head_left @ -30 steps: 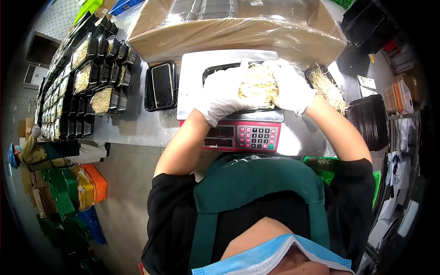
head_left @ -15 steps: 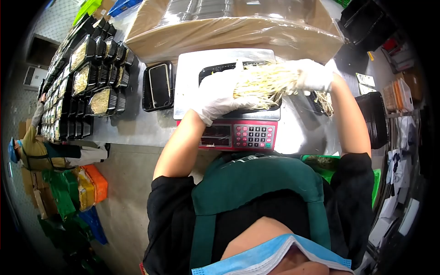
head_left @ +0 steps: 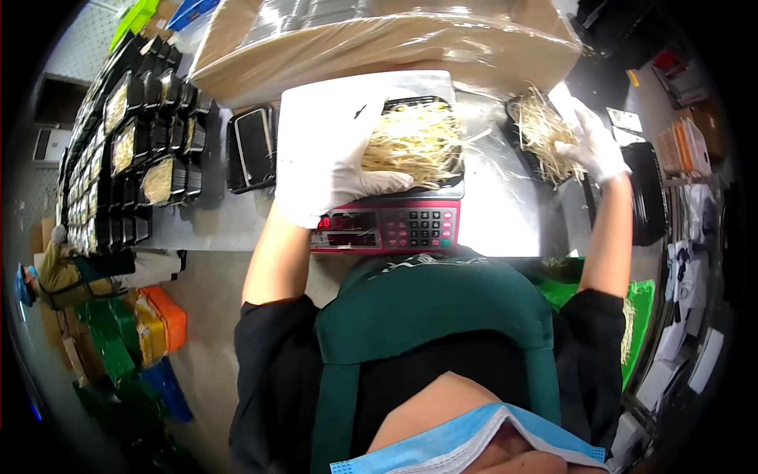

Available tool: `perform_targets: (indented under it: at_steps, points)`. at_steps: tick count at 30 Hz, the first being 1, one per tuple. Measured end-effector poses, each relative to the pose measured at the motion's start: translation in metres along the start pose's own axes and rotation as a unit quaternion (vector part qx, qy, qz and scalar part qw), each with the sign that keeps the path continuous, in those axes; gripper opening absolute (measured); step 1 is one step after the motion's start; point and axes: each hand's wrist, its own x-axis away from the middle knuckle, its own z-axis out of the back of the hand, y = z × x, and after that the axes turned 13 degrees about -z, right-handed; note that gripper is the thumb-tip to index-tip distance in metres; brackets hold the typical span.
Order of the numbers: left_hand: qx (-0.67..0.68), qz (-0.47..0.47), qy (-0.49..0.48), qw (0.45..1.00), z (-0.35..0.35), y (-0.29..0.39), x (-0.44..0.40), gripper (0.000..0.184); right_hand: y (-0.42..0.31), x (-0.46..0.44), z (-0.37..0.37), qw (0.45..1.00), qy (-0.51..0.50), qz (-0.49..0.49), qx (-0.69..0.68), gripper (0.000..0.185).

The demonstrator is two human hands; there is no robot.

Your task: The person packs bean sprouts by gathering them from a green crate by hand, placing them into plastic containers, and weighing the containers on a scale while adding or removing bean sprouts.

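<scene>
My left hand (head_left: 324, 170), in a white glove, rests at the left side of a black tray (head_left: 458, 169) filled with pale bean sprouts (head_left: 414, 142). Its thumb and fingers are spread apart, touching the sprouts' near and left edges. The tray sits on the metal plate of a weighing scale (head_left: 418, 227) with a red keypad panel and lit red digits. Off to the right, my gloved right hand (head_left: 598, 146) is at a second dark tray (head_left: 517, 130) heaped with loose sprouts (head_left: 545, 138). Its thumb and fingers stand apart against the heap.
Behind the scale stands a plastic-wrapped cardboard box (head_left: 379, 59) of clear containers. An empty black tray (head_left: 251, 150) lies left of the scale. Stacked packed trays (head_left: 126, 150) fill the left, where a co-worker (head_left: 75, 276) stands. More black trays (head_left: 649, 197) are stacked at right.
My right hand has left the sprouts over the scale and moved right to the second tray. The sprouts now lie in the scale's tray. My left hand stays beside them.
</scene>
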Motion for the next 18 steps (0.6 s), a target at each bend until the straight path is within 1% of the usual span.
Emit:
perform_targets:
  at_steps: [2,3,4,5,6,7,8,9,10,11,13,14,15,16,17,18]
  points:
    - [0.068,-0.027,0.085,0.994,0.01,-0.002,0.012,0.09,0.015,0.006,-0.011,0.982,-0.029,0.101,-0.16,0.071]
    - [0.116,0.026,0.092,0.989,0.019,-0.001,0.021,0.085,-0.012,0.027,-0.002,0.974,0.003,0.13,-0.184,0.068]
    - [0.191,0.082,0.162,0.965,0.011,-0.011,0.035,0.084,-0.037,0.042,-0.005,0.963,0.02,0.131,-0.237,0.069]
    - [0.266,0.128,0.241,0.925,0.003,-0.021,0.049,0.083,-0.061,0.052,-0.015,0.943,0.045,0.142,-0.299,0.068]
    - [0.333,0.182,0.294,0.877,-0.001,-0.029,0.066,0.081,-0.08,0.061,-0.031,0.918,0.065,0.152,-0.361,0.067]
    - [0.317,0.264,0.27,0.87,-0.005,-0.045,0.078,0.075,-0.092,0.068,-0.049,0.907,0.041,0.146,-0.392,0.072]
    - [0.315,0.272,0.282,0.865,-0.013,-0.052,0.089,0.076,-0.109,0.067,-0.063,0.884,0.041,0.159,-0.439,0.073]
    - [0.27,0.219,0.243,0.906,-0.012,-0.047,0.085,0.077,-0.127,0.066,-0.076,0.857,0.041,0.174,-0.482,0.073]
    - [0.226,0.159,0.201,0.94,-0.014,-0.041,0.077,0.078,-0.155,0.066,-0.068,0.848,0.02,0.146,-0.509,0.071]
    - [0.193,0.143,0.146,0.96,-0.024,-0.034,0.072,0.077,-0.184,0.066,-0.06,0.836,0.001,0.117,-0.536,0.069]
    - [0.157,0.062,0.13,0.977,-0.038,-0.018,0.05,0.071,-0.205,0.055,-0.051,0.901,-0.005,0.156,-0.404,0.059]
    - [0.151,-0.001,0.168,0.974,-0.038,-0.01,0.038,0.067,-0.206,0.05,-0.052,0.94,0.027,0.235,-0.245,0.053]
    - [0.091,0.041,0.119,0.988,-0.05,-0.009,0.037,0.068,-0.212,0.054,-0.053,0.944,0.014,0.25,-0.215,0.055]
    - [0.096,0.033,0.124,0.987,-0.05,-0.007,0.034,0.068,-0.219,0.059,-0.054,0.948,0.002,0.262,-0.184,0.056]
    - [0.193,0.045,0.112,0.974,-0.051,-0.004,0.031,0.068,-0.218,0.063,-0.063,0.943,0.063,0.32,-0.063,0.053]
    - [0.185,0.034,0.119,0.975,-0.054,-0.005,0.029,0.065,-0.216,0.064,-0.071,0.919,0.12,0.371,0.061,0.051]
